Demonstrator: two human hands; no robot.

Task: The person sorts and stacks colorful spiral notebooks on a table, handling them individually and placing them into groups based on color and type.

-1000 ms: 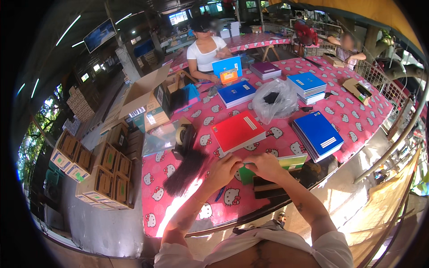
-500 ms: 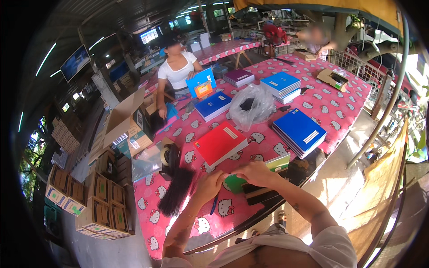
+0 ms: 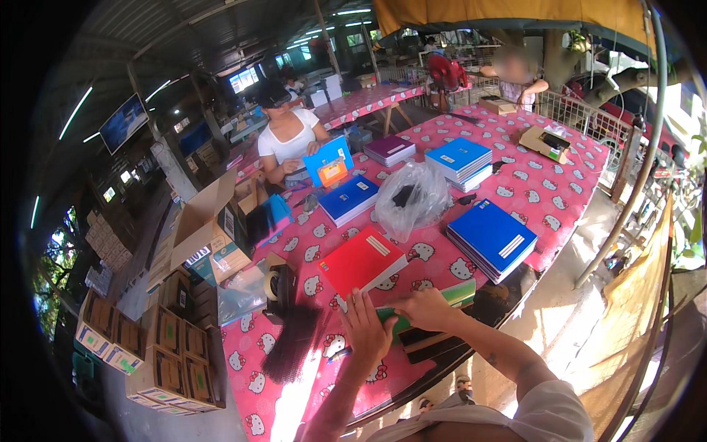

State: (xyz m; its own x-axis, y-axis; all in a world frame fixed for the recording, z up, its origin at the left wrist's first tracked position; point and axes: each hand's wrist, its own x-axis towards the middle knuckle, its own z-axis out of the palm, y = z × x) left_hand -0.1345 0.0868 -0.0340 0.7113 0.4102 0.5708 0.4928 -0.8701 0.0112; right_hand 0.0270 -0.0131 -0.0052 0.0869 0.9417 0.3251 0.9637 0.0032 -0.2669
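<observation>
A green notebook (image 3: pixel 458 295) is at the near edge of the table, in front of me. My right hand (image 3: pixel 423 310) is closed over it, its fingers bent toward the notebook's left end. My left hand (image 3: pixel 367 324) is stretched out flat beside that left end, the fingers together and pointing away from me. Just beyond the left hand lies a red notebook stack (image 3: pixel 361 259). A blue pen (image 3: pixel 339 356) shows partly next to my left wrist. Black netting (image 3: pixel 293 342) lies left of that hand.
Blue notebook stacks (image 3: pixel 492 234) stand at right and farther back, around a clear plastic bag (image 3: pixel 412 199). A tape dispenser (image 3: pixel 280 289) and open carton (image 3: pixel 213 221) are at left. Across the table, a co-worker (image 3: pixel 291 140) holds a blue notebook (image 3: pixel 329 162).
My left hand has gone from bent fingers at the green notebook to a flat, stretched pose. The green notebook is tilted differently. The co-worker's lower hand has risen to the blue notebook.
</observation>
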